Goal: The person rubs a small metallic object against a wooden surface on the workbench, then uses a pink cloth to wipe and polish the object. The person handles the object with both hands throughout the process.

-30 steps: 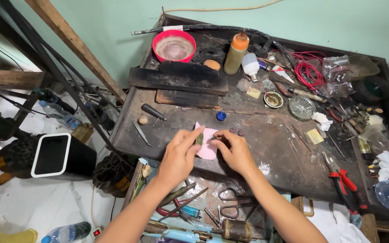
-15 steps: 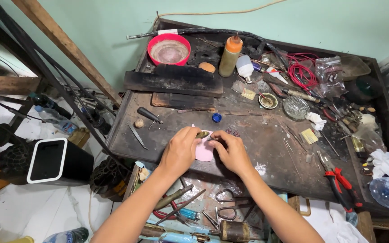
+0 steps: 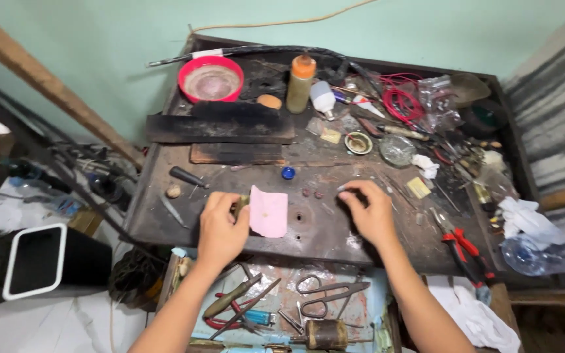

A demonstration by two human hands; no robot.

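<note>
My left hand [image 3: 220, 229] pinches a small brass piece [image 3: 240, 204] beside the pink paper [image 3: 269, 210]; my right hand [image 3: 369, 210], fingers curled, has moved away onto the tabletop [image 3: 361, 252].

This is a small craft or repair workshop, probably a jeweller's or metalworker's bench, though the view is too coarse to be sure. A dark, scorched metal-topped workbench [image 3: 374, 242] stands against a pale green wall [image 3: 99, 39]. Its far right side is crowded with a coil of red wire [image 3: 400, 103], small dishes and bottles. Red-handled pliers [image 3: 460, 243] lie at the right, and an open drawer [image 3: 276, 307] at the near edge holds scissors [image 3: 325, 297] and more pliers.
</note>
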